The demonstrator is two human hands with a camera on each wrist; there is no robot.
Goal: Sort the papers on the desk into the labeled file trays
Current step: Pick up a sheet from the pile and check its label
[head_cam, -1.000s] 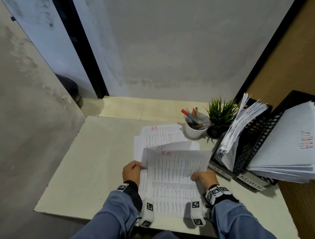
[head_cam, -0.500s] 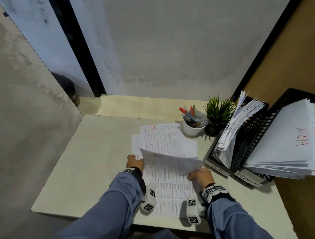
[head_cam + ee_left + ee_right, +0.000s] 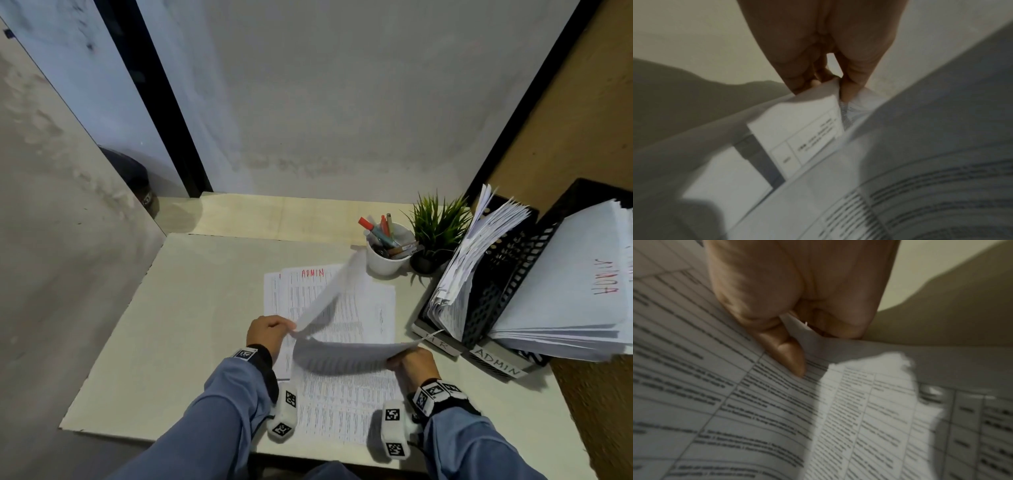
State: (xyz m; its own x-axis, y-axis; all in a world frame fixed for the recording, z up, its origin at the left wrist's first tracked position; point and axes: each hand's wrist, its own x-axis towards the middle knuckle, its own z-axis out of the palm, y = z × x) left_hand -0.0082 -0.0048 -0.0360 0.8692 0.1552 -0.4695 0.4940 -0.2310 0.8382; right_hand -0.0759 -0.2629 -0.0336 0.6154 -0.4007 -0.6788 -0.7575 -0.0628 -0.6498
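Observation:
Both hands lift a printed sheet off the paper stack on the desk. My left hand pinches its left edge, seen close in the left wrist view as paper caught between thumb and fingers. My right hand pinches the right corner, where a curl of paper sits under the thumb. The sheet's far end swings up, blurred. Beneath lies a page marked ADMIN. The HR tray and ADMIN tray stand at the right, both full of papers.
A white cup of pens and a small potted plant stand behind the stack, left of the trays. Walls close in on the left and back. Bare desk lies to the left of the papers.
The sheet has been raised and tipped, its far end swinging up. The HR page that lay on top is gone from view and a page marked ADMIN now shows underneath.

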